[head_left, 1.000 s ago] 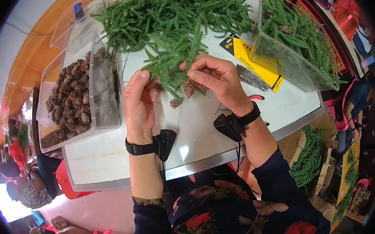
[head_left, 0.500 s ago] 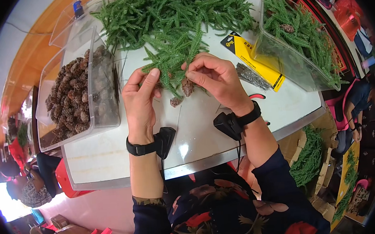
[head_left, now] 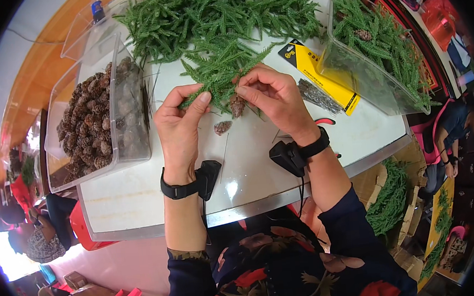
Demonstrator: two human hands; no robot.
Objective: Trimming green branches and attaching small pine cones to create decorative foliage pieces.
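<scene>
Between my hands is a green artificial pine sprig (head_left: 217,71) with a brown pine cone (head_left: 237,105) hanging at its lower end. My left hand (head_left: 181,116) pinches the sprig's left side between thumb and index finger. My right hand (head_left: 271,92) is closed at the sprig's base, thumb and fingers pressed together just above the cone; what exactly they pinch is too small to make out. A second pine cone (head_left: 222,128) lies on the white table below the sprig, near a thin wire. Each wrist wears a black strap with a small black device.
A clear bin of pine cones (head_left: 115,116) stands at the left. Loose green sprigs (head_left: 221,13) are heaped at the back. On the right are a yellow-black card (head_left: 320,74), thin dark wires (head_left: 319,97), a red handle (head_left: 325,121) and a clear bin of sprigs (head_left: 374,90).
The sprig has turned and its right-hand branch now leans out over my right hand. My left hand has shifted slightly to the right along it. The cone on the table shows more plainly.
</scene>
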